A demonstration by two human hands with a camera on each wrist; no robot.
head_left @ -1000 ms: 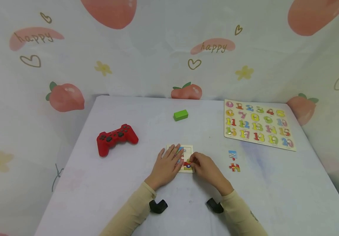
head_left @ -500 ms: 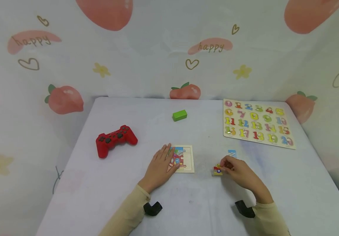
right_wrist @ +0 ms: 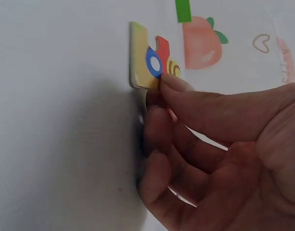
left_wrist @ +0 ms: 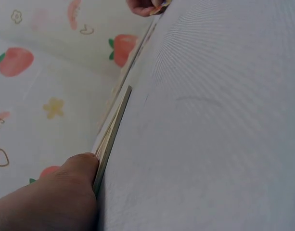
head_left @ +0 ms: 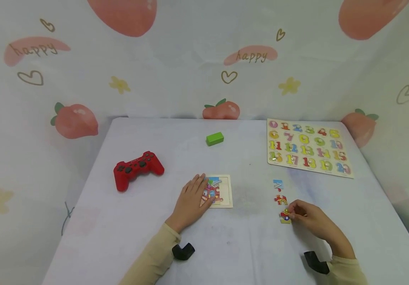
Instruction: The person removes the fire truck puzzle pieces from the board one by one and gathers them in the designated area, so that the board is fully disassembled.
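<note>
My left hand (head_left: 189, 198) lies flat with straight fingers over the left part of a small framed jigsaw puzzle (head_left: 227, 192); its right strip shows bare pale wood. In the left wrist view the thumb presses the edge of the puzzle board (left_wrist: 111, 139). Between thumb and fingers of my right hand (head_left: 312, 221) is a jigsaw piece (right_wrist: 148, 62), yellow, red and blue with a wheel-like circle. It is close over the table, just below a red and yellow jigsaw piece (head_left: 280, 200). Above that lies a blue and white jigsaw piece (head_left: 278, 184).
A number puzzle board (head_left: 309, 148) lies at the back right of the white table (head_left: 225, 253). A green block (head_left: 215, 139) stands at the back middle. On the left is a red game controller (head_left: 138, 169). A patterned curtain (head_left: 175, 59) hangs behind.
My right hand has lifted the jigsaw piece from the framed puzzle and carried it right, to below the two loose pieces. My left hand has slid slightly left and uncovered more of the puzzle.
</note>
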